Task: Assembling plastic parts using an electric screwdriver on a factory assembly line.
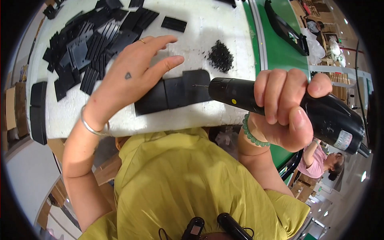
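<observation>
My right hand [286, 100] is wrapped round a black electric screwdriver [240, 94], held level with its thin bit pointing left. The bit's tip is over the right end of a flat black plastic panel [176, 94] near the table's front edge; whether it touches cannot be made out. Over the panel's left part hovers my left hand [138, 66], fingers stretched and thumb apart, holding nothing. Beyond the panel lies a heap of tiny black pieces [221, 57] that look like screws. Left of my left hand spreads a pile of black plastic plates [80, 50].
One ribbed black plate [174, 24] lies apart on the white tabletop [196, 44]. A black panel [39, 114] rests along the left edge. To the right, a green surface [276, 48] carries a long black part [284, 28]. A person in pink [314, 162] is farther right.
</observation>
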A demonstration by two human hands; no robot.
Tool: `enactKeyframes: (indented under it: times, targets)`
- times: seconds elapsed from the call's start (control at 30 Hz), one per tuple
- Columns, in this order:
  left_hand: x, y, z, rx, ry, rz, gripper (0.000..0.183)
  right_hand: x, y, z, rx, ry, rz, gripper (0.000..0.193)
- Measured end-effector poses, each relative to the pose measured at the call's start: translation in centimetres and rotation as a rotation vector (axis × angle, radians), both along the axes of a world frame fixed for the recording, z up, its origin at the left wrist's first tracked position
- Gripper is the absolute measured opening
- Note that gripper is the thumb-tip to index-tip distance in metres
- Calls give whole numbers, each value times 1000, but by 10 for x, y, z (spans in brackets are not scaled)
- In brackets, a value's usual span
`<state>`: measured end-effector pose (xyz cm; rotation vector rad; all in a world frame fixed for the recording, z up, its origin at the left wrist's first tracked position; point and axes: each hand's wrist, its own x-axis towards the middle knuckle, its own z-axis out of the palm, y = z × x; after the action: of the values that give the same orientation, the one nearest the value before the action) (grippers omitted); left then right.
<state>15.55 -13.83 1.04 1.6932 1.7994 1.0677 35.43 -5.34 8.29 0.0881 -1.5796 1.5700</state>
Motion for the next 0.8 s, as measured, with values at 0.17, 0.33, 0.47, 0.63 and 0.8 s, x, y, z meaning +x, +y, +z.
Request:
enactKeyframes:
  times: [0.17, 0.33, 0.47, 0.63, 0.8]
  targets:
    - [14, -21, -13, -183, 146, -34, 45, -1, -19, -6, 4, -85, 126, 34]
    - [17, -21, -20, -262, 132, -72, 41, -6, -29, -16, -17, -182, 77, 36]
    - [17, -21, -21, -272, 108, -79, 40, -10, -33, -14, -3, -191, 75, 33]
    - [18, -18, -21, -291, 77, -81, 40, -12, -41, -5, -20, -314, 104, 29]
    - [18, -20, -21, -262, 65, -82, 40, -15, -47, -1, 68, -364, 101, 26]
